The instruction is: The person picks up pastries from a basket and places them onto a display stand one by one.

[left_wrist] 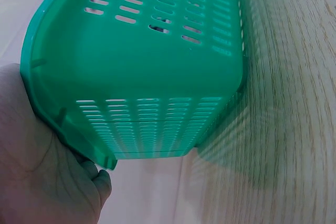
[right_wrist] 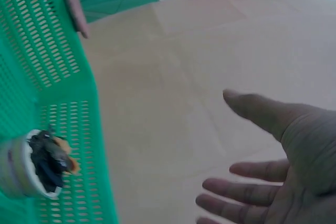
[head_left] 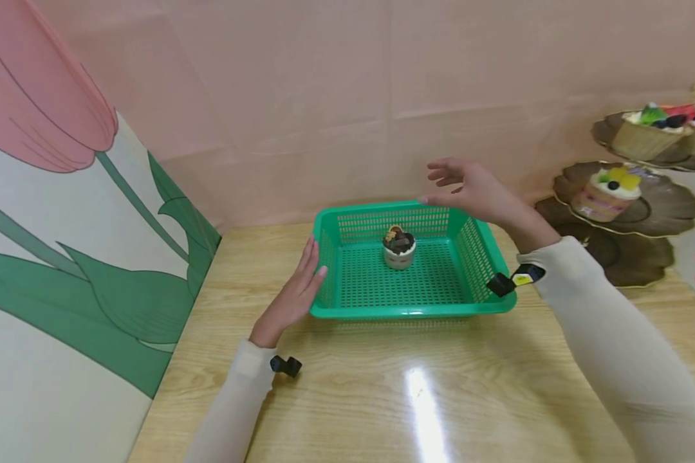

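Note:
A green plastic basket (head_left: 411, 312) sits on the wooden table, with one chocolate-topped cupcake (head_left: 399, 249) standing upright inside it. My left hand (head_left: 292, 292) lies against the basket's left rim with fingers straight; in the left wrist view the palm touches the rim. Above the back right corner of the basket hangs my right hand (head_left: 469, 186), its fingers spread and thumb apart. Nothing is between those fingers in the right wrist view, where the cupcake (right_wrist: 42, 163) shows off to the left.
On the right stands a tiered stand with brown scalloped plates (head_left: 672, 199). It bears a fruit-topped cupcake (head_left: 605, 196) on a lower tier and more cupcakes (head_left: 648, 135) above. A pink cloth backdrop (head_left: 301, 116) rises behind the table (head_left: 336, 392); a tulip-printed panel (head_left: 92, 270) borders the left.

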Motion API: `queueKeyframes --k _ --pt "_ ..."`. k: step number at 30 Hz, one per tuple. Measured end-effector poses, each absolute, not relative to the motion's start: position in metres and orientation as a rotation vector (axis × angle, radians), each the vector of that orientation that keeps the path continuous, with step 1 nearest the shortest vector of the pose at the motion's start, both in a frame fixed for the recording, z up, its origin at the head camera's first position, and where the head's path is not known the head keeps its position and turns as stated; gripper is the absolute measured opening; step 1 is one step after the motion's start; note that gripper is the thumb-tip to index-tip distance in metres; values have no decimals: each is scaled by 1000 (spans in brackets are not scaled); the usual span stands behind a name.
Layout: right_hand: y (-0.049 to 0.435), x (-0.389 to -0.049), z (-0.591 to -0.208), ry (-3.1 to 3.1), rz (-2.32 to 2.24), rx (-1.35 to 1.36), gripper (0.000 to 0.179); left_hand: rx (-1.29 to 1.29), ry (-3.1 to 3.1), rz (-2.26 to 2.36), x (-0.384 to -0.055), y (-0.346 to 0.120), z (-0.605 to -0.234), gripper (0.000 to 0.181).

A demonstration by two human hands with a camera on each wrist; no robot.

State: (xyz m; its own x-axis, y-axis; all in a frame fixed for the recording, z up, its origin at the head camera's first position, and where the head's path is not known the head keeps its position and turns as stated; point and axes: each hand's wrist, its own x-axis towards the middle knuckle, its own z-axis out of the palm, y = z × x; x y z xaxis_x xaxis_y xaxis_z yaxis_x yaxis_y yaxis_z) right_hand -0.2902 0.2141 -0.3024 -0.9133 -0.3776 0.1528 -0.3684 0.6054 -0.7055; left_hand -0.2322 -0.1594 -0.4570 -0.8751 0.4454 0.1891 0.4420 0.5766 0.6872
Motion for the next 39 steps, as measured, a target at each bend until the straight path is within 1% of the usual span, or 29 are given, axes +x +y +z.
queueKeyframes --k 8,12,19,24,30,33,39 --pt "197 -321 -340 2642 -1283 -743 69 797 2767 1245 -234 -158 -457 67" --pt "193 -329 -354 2608 -1279 -789 66 791 2776 1241 -233 -156 -457 66" --pt "195 -340 -382 2668 -1195 -766 63 790 2766 1236 -231 -153 -457 69" --pt "196 -345 -398 2622 -1153 -741 71 795 2764 1232 -231 -152 -458 69" --pt "194 -346 -404 2626 -900 -692 85 793 2774 1234 -232 -154 -457 69" --pt "192 -346 -405 2626 -814 -709 88 789 2783 1236 -232 -155 -456 70" --pt "188 -349 -412 2641 -765 -737 86 786 2785 1243 -232 -157 -456 70"
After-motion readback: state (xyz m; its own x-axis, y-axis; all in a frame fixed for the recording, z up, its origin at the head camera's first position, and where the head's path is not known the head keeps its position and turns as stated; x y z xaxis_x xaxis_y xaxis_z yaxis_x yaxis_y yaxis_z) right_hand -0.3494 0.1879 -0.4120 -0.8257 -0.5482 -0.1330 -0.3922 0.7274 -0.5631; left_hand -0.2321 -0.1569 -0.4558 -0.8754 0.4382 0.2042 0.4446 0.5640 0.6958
